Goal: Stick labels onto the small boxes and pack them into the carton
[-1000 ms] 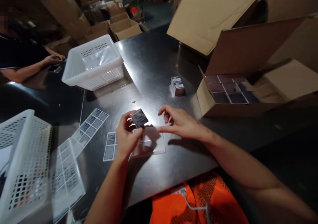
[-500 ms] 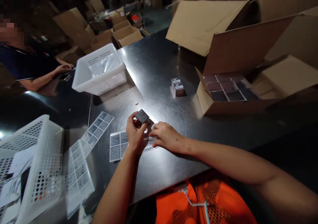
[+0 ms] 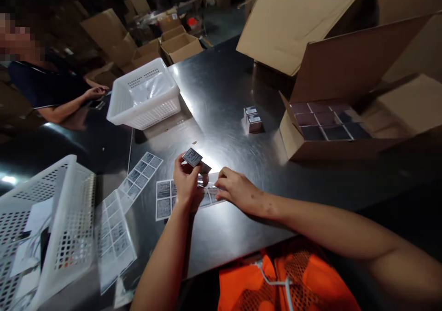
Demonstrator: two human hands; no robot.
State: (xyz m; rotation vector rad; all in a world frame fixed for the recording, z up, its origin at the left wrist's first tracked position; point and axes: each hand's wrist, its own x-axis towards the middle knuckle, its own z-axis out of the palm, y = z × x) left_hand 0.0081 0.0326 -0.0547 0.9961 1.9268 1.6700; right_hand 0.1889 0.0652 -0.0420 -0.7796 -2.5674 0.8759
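My left hand (image 3: pixel 185 177) is closed around a small box (image 3: pixel 192 157), whose top face carries a dark printed label. The box is held tilted above the steel table. Under and beside that hand lies a sheet of labels (image 3: pixel 164 200), partly covered by my hand and forearm. At the sheet's right end my right hand (image 3: pixel 238 190) has its fingers curled and pressed together on the edge. Its fingertips partly hide what they pinch. Farther left lie another label sheet (image 3: pixel 141 175) and a translucent sheet (image 3: pixel 115 242) with rows of labels, overlapping each other.
Two small boxes (image 3: pixel 252 120) stand together mid-table. To the right is an open carton (image 3: pixel 307 147) filled with small boxes. White baskets stand at the back (image 3: pixel 160 111) and front left (image 3: pixel 74 228). A co-worker (image 3: pixel 55 88) is at the far left table.
The view has shifted slightly, so the table things sit a little farther right. My right hand has drawn slightly right, away from my left hand, which still holds the small box.
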